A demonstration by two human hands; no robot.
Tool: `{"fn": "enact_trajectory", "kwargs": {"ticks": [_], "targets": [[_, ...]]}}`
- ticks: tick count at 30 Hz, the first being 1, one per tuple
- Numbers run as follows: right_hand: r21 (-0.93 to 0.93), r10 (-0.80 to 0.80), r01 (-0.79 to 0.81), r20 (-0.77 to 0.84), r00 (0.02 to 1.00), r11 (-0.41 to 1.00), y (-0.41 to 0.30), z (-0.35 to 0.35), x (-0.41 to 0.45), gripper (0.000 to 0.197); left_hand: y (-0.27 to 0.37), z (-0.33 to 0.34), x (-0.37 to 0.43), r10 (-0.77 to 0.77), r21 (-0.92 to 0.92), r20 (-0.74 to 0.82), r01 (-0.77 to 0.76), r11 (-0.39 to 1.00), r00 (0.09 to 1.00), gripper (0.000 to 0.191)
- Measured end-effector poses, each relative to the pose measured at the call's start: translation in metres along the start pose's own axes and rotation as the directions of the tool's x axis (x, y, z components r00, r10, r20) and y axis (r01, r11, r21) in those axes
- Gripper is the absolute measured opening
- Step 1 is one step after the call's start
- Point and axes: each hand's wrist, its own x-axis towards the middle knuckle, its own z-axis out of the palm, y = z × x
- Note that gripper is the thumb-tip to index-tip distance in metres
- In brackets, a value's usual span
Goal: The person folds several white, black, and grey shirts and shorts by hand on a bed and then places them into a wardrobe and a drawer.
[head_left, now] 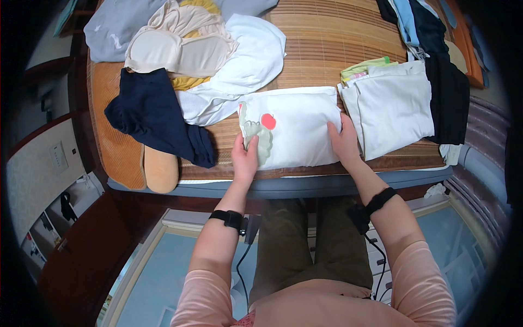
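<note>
A folded white cloth [304, 131] with a red and green print lies flat near the front edge of a bamboo mat. My left hand [246, 157] grips its left edge, thumb on top and fingers partly hidden at the side. Around its right edge is my right hand [344, 139], thumb on top as well. Just to the right lies a stack of folded white clothes [392, 108], with green and pink fabric showing at its back. A crumpled navy garment [157, 116] is to the left, touching a loose white garment [255, 53].
The bamboo mat [322, 41] covers a bed with a blue-grey front edge [302, 186]. Beige padded garments [175, 51] and grey clothing [108, 30] lie at the back left. Black trousers [449, 98] lie at the right. An orange-brown mat [116, 143] extends along the left.
</note>
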Motion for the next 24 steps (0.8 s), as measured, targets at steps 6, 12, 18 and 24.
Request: {"fn": "enact_trajectory", "kwargs": {"ticks": [6, 12, 18, 24], "targets": [[0.145, 0.272, -0.26, -0.067, 0.96, 0.955, 0.013, 0.018, -0.002, 0.053, -0.028, 0.005, 0.009, 0.113, 0.477, -0.265, 0.028, 0.879, 0.958, 0.051], [-0.018, 0.332, -0.331, 0.068, 0.941, 0.943, 0.002, 0.021, -0.001, 0.056, -0.018, 0.01, 0.002, -0.1, 0.315, -0.23, 0.172, 0.933, 0.968, 0.052], [0.186, 0.364, -0.439, 0.332, 0.87, 0.879, -0.022, -0.002, -0.018, 0.043, 0.019, -0.007, -0.023, -0.449, -0.138, 0.086, 0.457, 0.879, 0.889, 0.037], [0.239, 0.147, -0.236, 0.338, 0.93, 0.942, -0.046, -0.058, -0.041, 0.034, 0.068, -0.004, -0.073, -0.42, -0.317, 0.113, 0.433, 0.844, 0.901, 0.038]]}}
